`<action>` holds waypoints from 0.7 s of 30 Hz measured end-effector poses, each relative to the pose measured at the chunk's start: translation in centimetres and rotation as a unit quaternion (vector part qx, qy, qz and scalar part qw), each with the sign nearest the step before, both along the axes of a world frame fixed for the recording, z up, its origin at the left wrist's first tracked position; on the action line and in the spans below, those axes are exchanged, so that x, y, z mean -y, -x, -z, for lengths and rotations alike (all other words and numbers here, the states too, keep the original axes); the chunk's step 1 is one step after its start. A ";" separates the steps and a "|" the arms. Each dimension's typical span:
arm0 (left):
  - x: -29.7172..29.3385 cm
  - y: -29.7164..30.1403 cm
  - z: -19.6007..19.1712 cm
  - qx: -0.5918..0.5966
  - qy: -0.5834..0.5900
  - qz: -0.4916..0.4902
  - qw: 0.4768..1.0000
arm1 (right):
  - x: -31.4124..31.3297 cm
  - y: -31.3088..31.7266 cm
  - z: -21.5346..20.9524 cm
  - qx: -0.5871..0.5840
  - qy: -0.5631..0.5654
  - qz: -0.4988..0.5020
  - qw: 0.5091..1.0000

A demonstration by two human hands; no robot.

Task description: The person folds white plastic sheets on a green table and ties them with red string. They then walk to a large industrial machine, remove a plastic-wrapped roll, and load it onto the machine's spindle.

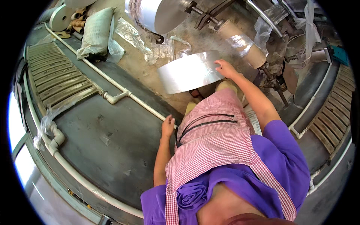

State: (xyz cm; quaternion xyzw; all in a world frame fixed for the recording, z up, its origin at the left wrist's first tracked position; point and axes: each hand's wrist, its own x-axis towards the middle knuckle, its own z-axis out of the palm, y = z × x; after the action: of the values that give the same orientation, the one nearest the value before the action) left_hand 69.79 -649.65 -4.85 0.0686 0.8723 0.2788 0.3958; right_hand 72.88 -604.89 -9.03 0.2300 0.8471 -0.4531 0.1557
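Note:
A wide, shiny silver-white roll of film [189,71] stands on the floor in front of my feet. My right hand [225,69] is at the roll's upper right edge, fingers spread and bent toward it; whether they press on it is hard to tell. Down by my left hip, my left hand [168,126] overlaps the end of a white pipe rail [144,108]. Its fingers are loosely bent and slightly apart, with no object seen in them. A red-and-white checked apron [213,138] covers my front.
Beyond the roll, a bigger film roll [165,17] and a brown core on a shaft [243,43] hang from machine parts. Crumpled film scraps [133,35] litter the floor. A stuffed sack [97,32] lies far left. Slatted racks [58,71] and dark machine tables [112,150] flank me.

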 end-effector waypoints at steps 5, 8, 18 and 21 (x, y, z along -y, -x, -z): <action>2.2 -2.9 -1.3 0.083 0.091 0.001 0.992 | 0.3 3.5 5.3 0.021 -0.039 -0.020 0.999; 0.9 -4.7 -3.2 0.163 0.025 -0.106 0.981 | 0.7 5.0 6.7 0.047 -0.044 -0.040 0.997; -3.3 -4.5 -4.0 0.136 0.048 -0.111 0.983 | -0.4 6.7 8.5 0.131 -0.104 -0.116 0.979; -4.1 -4.2 -4.0 0.139 0.046 -0.093 0.985 | -0.9 6.0 10.3 0.048 -0.079 -0.138 0.986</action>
State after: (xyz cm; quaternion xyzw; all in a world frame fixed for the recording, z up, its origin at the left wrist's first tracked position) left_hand 74.02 -645.53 -0.81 -0.0701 0.8233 0.2809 0.4882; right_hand 66.90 -604.00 -19.38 0.1435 0.8954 -0.3477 0.2384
